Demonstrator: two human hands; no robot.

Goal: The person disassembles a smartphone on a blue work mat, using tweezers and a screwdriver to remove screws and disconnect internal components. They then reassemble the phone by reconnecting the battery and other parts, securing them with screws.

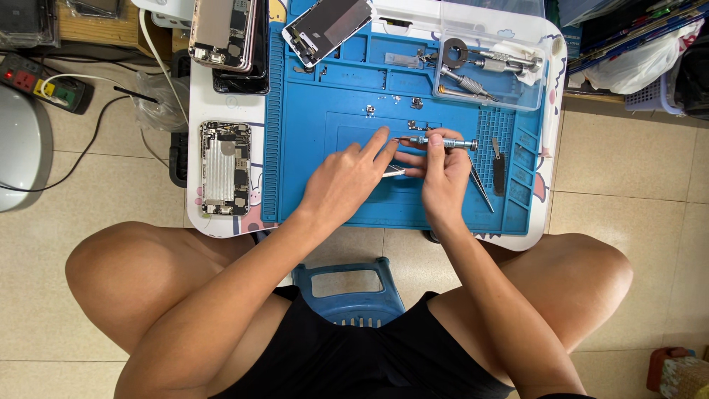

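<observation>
Right hand [443, 174] closed around a slim silver metal precision screwdriver [442, 142], held level above the blue silicone repair mat [325, 125], tip pointing toward the left hand [347, 177]. Left hand's fingers extend to the tip and seem to pinch a small pale flat part [394, 171] against the mat; what it is, cannot tell. Risks, as judged: tip could slip off and nick a finger, since fingertips sit touching the tip; the tiny loose metal screws and brackets [413, 102] scattered on the mat just beyond the hands could be brushed away by a wrist. Count: two hands; one screwdriver in hand; at least two more drivers in the clear plastic tray [517, 100]; one open phone chassis [225, 168] lying alone left of the mat; one stack of phone bodies [225, 33] above it; one detached screen [326, 28]; one pair of tweezers [481, 188]; one black spudger [499, 166].
</observation>
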